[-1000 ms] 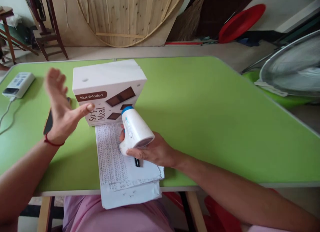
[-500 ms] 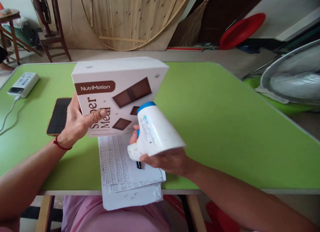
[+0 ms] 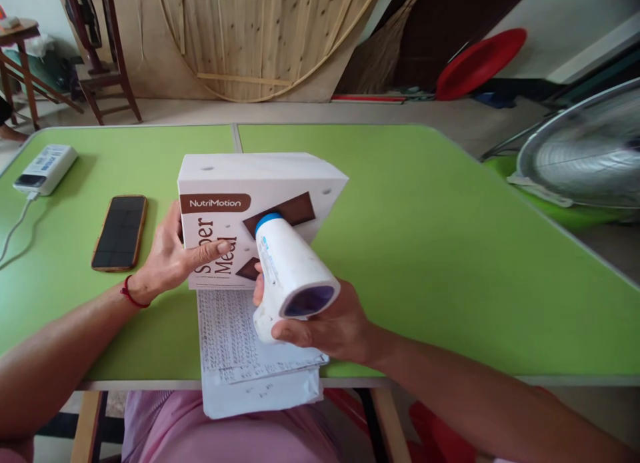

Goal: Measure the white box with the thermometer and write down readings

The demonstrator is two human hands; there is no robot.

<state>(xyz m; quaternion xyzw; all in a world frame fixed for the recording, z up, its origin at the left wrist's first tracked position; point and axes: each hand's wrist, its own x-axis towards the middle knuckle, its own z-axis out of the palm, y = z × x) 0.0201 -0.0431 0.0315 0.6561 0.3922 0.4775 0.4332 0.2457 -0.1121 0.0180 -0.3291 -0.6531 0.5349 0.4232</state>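
My left hand (image 3: 173, 253) grips the left side of a white box (image 3: 260, 170) printed "NutriMotion Super Meal", its thumb lying across the front. The box is held up over the green table. In my right hand (image 3: 335, 326) is a white and blue infrared thermometer (image 3: 293, 270), its fingers wrapped round the handle. The blue nose of the thermometer lies in front of the box's printed face; whether the two touch, I cannot tell. A dark display shows on its near end. Below both hands lie handwritten sheets of paper (image 3: 225, 336), partly covered.
A phone (image 3: 119, 233) lies left of my left hand. Farther left is a white power bank (image 3: 45, 168) with a cable. The green table (image 3: 450, 263) extends to the right, where a fan (image 3: 585, 150) stands beyond its edge. A wooden chair (image 3: 105, 63) is behind.
The box has moved right and down, uncovering the phone. My right hand has shifted slightly left and down and turned the thermometer, so its display now shows.
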